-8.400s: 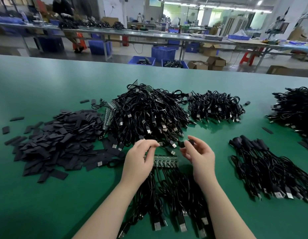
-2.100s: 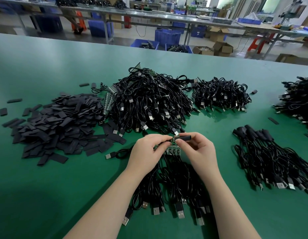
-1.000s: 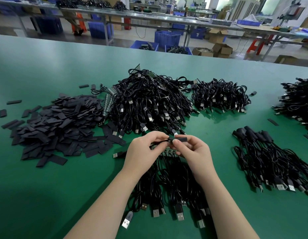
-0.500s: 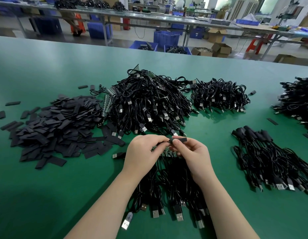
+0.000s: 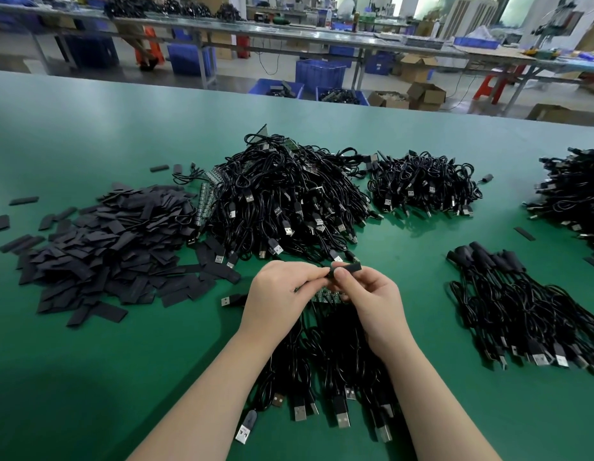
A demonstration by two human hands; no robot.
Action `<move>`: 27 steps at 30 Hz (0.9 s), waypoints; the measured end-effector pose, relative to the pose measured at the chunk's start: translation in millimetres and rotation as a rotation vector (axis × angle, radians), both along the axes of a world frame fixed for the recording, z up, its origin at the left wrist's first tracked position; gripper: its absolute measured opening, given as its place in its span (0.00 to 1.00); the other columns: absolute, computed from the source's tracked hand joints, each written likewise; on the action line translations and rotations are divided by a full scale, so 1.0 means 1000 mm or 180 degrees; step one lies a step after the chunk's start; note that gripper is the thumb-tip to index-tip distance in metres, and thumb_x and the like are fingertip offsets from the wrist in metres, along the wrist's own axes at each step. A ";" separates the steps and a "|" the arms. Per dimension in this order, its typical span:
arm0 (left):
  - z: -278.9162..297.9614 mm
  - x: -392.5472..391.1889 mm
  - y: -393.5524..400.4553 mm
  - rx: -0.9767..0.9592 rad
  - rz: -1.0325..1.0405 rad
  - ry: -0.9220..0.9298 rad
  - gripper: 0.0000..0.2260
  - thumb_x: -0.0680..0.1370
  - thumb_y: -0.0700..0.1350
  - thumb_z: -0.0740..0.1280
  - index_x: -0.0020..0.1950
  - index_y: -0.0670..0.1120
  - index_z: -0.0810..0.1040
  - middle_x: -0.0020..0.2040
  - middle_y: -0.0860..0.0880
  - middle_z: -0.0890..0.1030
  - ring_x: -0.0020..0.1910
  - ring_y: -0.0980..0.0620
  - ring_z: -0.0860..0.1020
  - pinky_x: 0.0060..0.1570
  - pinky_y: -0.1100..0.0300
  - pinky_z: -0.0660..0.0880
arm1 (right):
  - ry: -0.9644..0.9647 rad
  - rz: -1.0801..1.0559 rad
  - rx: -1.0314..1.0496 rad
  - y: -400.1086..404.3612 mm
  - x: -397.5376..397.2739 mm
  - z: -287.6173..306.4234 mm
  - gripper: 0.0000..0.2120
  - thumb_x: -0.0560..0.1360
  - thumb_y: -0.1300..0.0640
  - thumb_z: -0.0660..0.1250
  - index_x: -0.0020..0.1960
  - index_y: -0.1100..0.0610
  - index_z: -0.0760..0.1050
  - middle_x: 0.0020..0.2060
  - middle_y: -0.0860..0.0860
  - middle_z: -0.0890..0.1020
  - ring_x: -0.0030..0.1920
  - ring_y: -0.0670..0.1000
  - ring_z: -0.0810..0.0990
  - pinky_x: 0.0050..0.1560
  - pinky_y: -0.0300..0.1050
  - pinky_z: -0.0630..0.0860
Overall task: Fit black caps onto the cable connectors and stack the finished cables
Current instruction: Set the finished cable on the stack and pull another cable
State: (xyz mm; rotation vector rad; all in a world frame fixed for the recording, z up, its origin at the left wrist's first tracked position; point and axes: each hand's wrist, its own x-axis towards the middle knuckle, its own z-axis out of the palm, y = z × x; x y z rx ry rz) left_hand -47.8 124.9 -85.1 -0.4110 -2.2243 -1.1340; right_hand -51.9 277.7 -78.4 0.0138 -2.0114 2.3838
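My right hand point(image 5: 372, 301) pinches a black cap point(image 5: 350, 269) between thumb and fingers. My left hand point(image 5: 277, 294) pinches the cable end that meets the cap's left side; the joint is hidden by my fingertips. Under both hands lies a row of black cables point(image 5: 325, 367) with small green boards point(image 5: 325, 296) at the far end and USB plugs toward me. A heap of flat black caps point(image 5: 102, 247) lies to the left. A big tangle of cables point(image 5: 285, 201) sits behind my hands. Capped cables point(image 5: 508, 301) are stacked on the right.
The green table point(image 5: 89, 377) carries two more cable piles, one at back centre-right point(image 5: 425, 184) and one at the far right edge point(image 5: 575, 191). Loose caps point(image 5: 22, 201) lie scattered at left. Workbenches, blue crates point(image 5: 318, 73) and cardboard boxes stand behind the table.
My hands came together from the cable row, then stayed joined at the cap. Over the last second they barely shifted; the cap sits slightly further onto the cable end.
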 end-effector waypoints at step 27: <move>-0.002 -0.001 -0.002 0.0207 0.0297 -0.0258 0.08 0.73 0.42 0.75 0.50 0.51 0.86 0.45 0.58 0.85 0.48 0.59 0.81 0.52 0.53 0.78 | 0.0164 0.0024 0.0637 -0.004 0.001 -0.003 0.13 0.77 0.56 0.71 0.58 0.40 0.79 0.44 0.49 0.87 0.43 0.43 0.83 0.45 0.33 0.76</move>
